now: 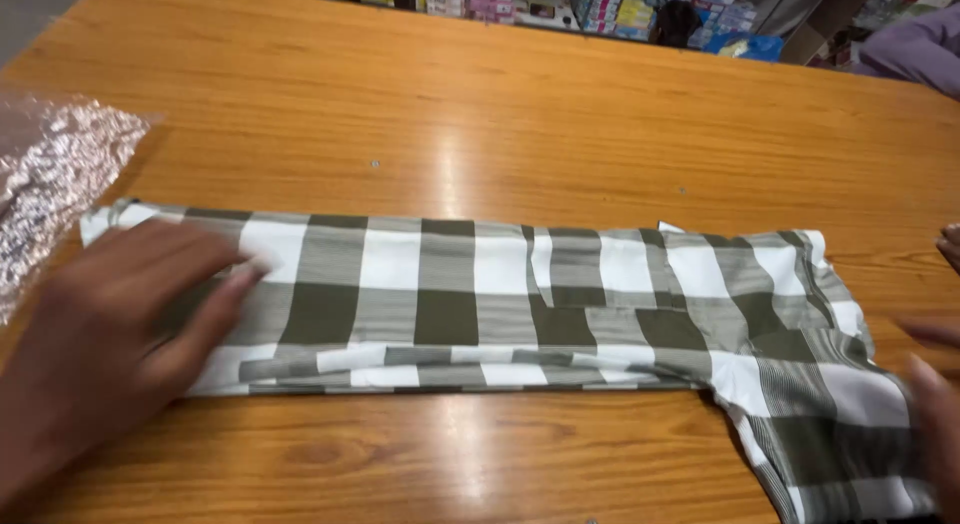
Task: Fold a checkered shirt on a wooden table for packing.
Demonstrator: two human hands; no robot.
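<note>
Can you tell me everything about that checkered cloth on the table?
The checkered cloth is a garment with big olive-green, grey and white squares, looking soft and thin. It is folded into a long flat band lying across the wooden table. Its right end spreads out, rumpled, towards the table's edge. The left hand presses flat on its left end, and the right hand touches its right end.

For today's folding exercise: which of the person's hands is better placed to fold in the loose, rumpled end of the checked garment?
Probably the right hand: it sits at the rumpled end of the checked garment on the wooden table. The left hand lies flat on the opposite end.
</note>
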